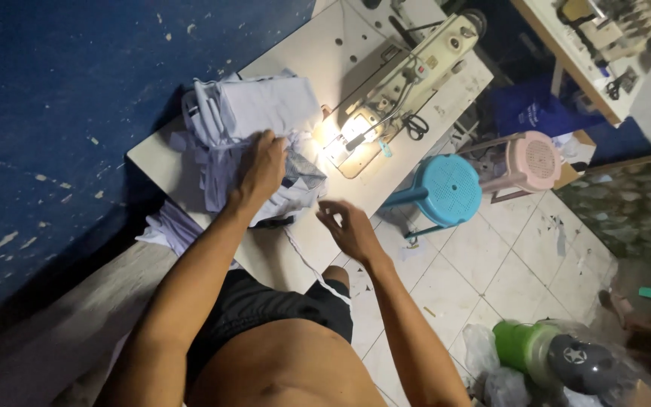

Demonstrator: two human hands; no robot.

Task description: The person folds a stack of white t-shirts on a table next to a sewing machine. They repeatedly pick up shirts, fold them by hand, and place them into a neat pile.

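Note:
A pile of pale lilac fabric pieces (254,113) lies on the left part of a white sewing table (322,41). My left hand (261,167) rests flat on the pile's near edge, fingers spread over the cloth. My right hand (348,226) hovers over the table's front edge, fingers loosely curled, and a thin white strip (307,260) hangs down beside it; whether the fingers pinch it is unclear. A white sewing machine (404,75) stands beyond, its lamp lighting the needle area (340,136).
Black scissors (416,124) lie beside the machine. A blue plastic stool (446,188) and a pink one (529,160) stand on the tiled floor at right. A green and grey container (559,350) among plastic bags sits at lower right. A blue wall (77,90) is at left.

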